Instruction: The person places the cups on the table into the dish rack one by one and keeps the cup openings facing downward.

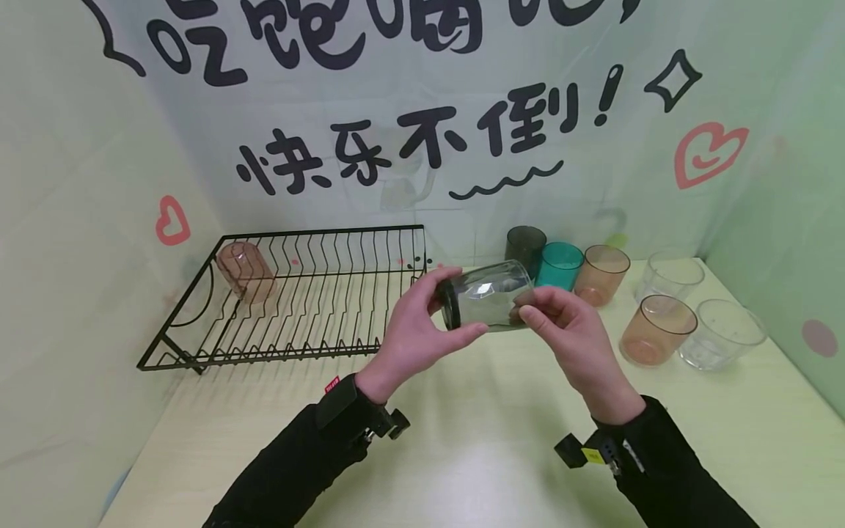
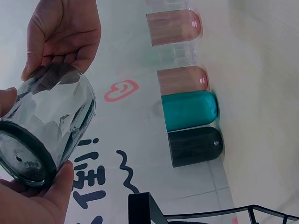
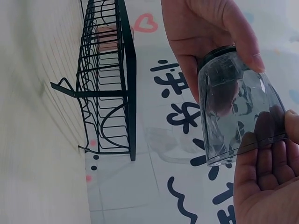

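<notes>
A clear grey drinking glass point(image 1: 491, 297) lies sideways in the air between both hands, its thick base toward the left and its mouth toward the right. My left hand point(image 1: 422, 315) grips the base end, thumb along the near side and fingers over the far side. At the rim, my right hand point(image 1: 571, 337) pinches the wall, with fingertips showing through the glass in the right wrist view. The same glass point(image 2: 51, 112) appears close up in the left wrist view, its dark base toward the camera.
A black wire dish rack point(image 1: 297, 356) stands at the left, with a pink glass point(image 1: 246, 271) tipped in its left end. At the back right are a dark glass point(image 1: 526, 248), a teal glass point(image 1: 560, 265), amber glasses point(image 1: 650, 334) and clear glasses point(image 1: 722, 337). A printed cloth hangs behind.
</notes>
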`<state>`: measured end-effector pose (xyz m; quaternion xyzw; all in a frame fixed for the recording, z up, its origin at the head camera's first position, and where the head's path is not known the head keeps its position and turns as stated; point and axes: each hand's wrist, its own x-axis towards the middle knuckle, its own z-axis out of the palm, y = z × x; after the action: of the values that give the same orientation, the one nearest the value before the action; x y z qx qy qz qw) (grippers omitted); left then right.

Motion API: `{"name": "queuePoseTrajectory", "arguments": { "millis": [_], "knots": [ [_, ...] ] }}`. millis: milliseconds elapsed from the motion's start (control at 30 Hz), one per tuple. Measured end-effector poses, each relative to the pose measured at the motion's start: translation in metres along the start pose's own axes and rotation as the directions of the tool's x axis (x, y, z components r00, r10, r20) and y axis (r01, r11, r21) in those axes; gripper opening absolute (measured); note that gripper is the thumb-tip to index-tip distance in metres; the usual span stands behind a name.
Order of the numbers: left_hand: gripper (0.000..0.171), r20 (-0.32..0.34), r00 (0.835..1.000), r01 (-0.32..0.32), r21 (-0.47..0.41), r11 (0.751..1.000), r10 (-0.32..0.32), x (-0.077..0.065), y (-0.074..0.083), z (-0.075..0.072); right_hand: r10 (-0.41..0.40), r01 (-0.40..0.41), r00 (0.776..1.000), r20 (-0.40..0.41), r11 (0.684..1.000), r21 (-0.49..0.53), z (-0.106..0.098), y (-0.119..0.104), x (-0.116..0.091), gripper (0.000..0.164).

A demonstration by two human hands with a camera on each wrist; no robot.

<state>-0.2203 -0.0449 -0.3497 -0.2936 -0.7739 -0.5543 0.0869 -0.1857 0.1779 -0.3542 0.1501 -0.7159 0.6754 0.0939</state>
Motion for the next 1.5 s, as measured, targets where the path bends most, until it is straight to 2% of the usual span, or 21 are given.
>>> {"name": "queuePoseTrajectory", "arguments": {
  "millis": [267,400,767,967,1300,1500],
  "knots": [
    [0.072,-0.023,1.000,-0.007,0.006,1.000,0.007,0.000,0.004,-0.002,-0.014,0.014,1.000,-0.001,0.999,0.032,0.000,0.001,-0.001,0.011],
    [0.071,-0.012,1.000,-0.013,0.000,1.000,0.013,0.001,0.005,-0.004,-0.027,0.027,1.000,0.005,0.998,0.060,0.001,0.001,-0.002,0.011],
    [0.070,0.037,0.999,-0.033,0.120,0.992,0.028,0.002,0.011,-0.015,-0.030,0.027,0.999,0.041,0.996,0.082,-0.002,0.000,-0.003,0.013],
    [0.069,0.024,1.000,-0.003,0.120,0.993,0.000,0.002,0.014,-0.022,-0.042,0.035,0.997,0.059,0.994,0.103,-0.009,0.004,-0.003,0.015],
    [0.069,-0.011,1.000,0.021,0.161,0.987,-0.020,0.002,0.017,-0.038,-0.017,0.018,0.995,0.101,1.000,-0.004,-0.022,0.011,-0.003,0.020],
    [0.070,-0.028,1.000,0.015,0.175,0.985,-0.010,0.003,0.020,-0.046,0.058,-0.021,0.979,0.197,0.982,-0.186,-0.029,0.008,-0.003,0.025]
  ]
}}
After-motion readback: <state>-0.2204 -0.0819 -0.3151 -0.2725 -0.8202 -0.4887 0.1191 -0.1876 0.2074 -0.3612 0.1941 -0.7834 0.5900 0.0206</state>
